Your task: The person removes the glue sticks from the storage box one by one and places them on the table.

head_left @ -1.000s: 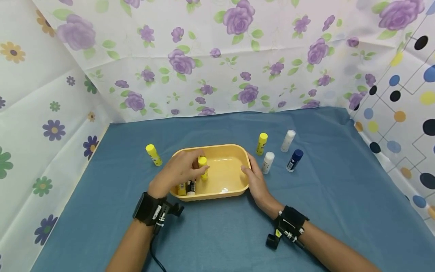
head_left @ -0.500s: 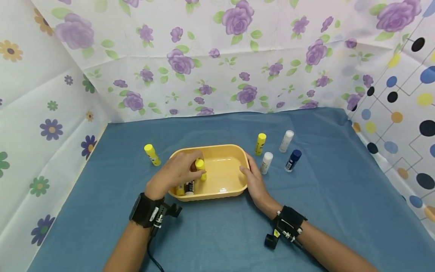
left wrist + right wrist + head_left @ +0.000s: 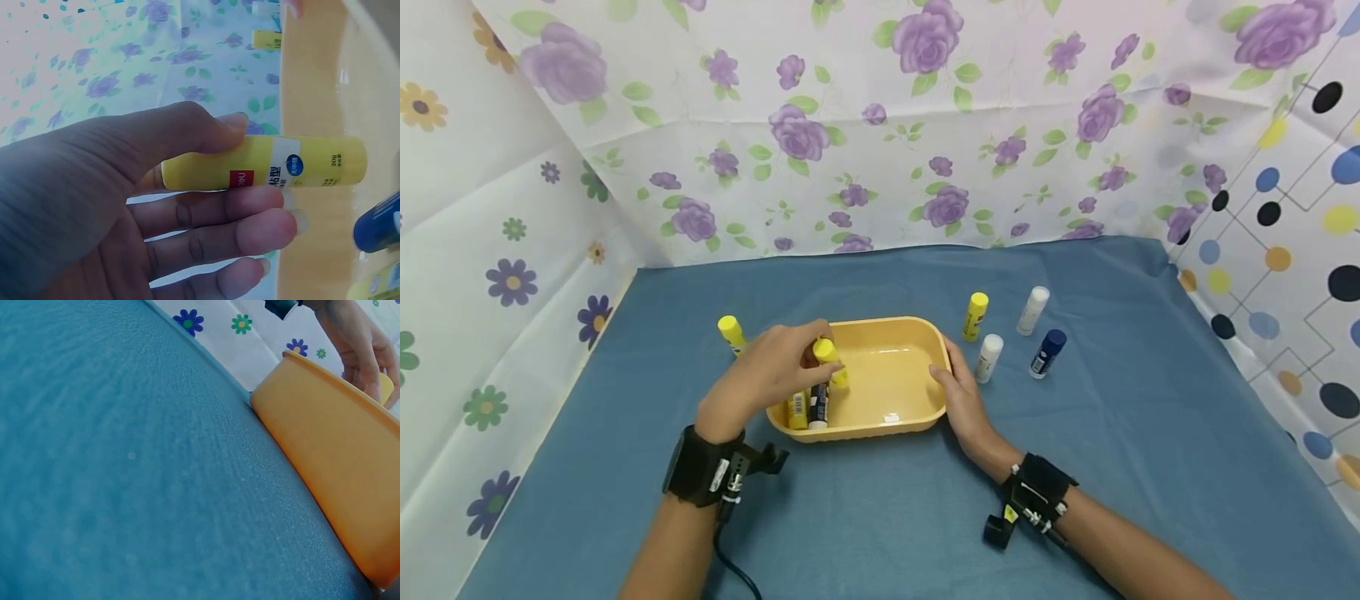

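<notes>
My left hand [image 3: 771, 367] pinches a yellow glue stick [image 3: 827, 352] between thumb and fingers, over the left part of a yellow plastic tray [image 3: 895, 375]. In the left wrist view this glue stick [image 3: 262, 164] shows a red and blue label, and its far end reaches past the tray rim. Inside the tray's left end are another yellow glue stick [image 3: 797, 410] and a dark blue glue stick [image 3: 818, 407], side by side. My right hand [image 3: 970, 408] grips the tray's right end, thumb on the rim and fingers outside. The right wrist view shows mostly the tray's outer wall [image 3: 337, 444].
Right of the tray stand a yellow glue stick [image 3: 975, 317], two white ones [image 3: 989, 358] and a dark blue one [image 3: 1047, 354]. Behind my left hand is another yellow glue stick [image 3: 732, 333], partly covered. Blue cloth [image 3: 880, 517] covers the table; patterned sheets rise around it.
My left hand has shifted left with the yellow glue stick, toward the tray's left end, and now partly covers the glue stick outside. The right hand keeps its grip on the tray.
</notes>
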A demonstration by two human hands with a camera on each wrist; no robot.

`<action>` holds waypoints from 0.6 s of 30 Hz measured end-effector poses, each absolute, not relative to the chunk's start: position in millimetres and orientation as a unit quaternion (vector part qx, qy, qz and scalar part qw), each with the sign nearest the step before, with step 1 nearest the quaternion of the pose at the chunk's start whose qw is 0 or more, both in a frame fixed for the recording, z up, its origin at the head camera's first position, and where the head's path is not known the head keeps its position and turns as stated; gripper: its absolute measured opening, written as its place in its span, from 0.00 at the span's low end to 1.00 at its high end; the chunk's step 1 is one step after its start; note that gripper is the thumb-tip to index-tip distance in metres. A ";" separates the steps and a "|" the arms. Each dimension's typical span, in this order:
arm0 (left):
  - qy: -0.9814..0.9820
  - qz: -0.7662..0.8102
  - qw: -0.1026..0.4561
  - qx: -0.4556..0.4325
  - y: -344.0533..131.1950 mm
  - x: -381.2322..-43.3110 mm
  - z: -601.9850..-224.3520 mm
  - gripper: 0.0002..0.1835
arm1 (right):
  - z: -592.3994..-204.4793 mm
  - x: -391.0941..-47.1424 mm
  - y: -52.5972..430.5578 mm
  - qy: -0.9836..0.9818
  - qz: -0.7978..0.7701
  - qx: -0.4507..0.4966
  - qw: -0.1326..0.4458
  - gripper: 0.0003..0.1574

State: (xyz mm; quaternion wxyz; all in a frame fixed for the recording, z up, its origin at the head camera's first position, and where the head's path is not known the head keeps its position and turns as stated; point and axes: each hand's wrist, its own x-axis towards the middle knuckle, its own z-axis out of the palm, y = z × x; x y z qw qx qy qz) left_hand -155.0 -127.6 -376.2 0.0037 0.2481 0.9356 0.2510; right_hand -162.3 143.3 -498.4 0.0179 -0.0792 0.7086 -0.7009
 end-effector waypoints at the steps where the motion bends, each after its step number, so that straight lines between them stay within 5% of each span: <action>1: 0.936 0.252 0.006 0.246 -128.9 -154.3 -374.2 0.12 | -497.9 -162.3 143.3 0.708 -0.701 -0.077 0.019 0.35; 18: 0.959 0.225 -0.036 0.169 -163.5 -136.9 -342.8 0.16 | -497.9 -162.0 143.2 0.711 -0.698 -0.081 0.022 0.35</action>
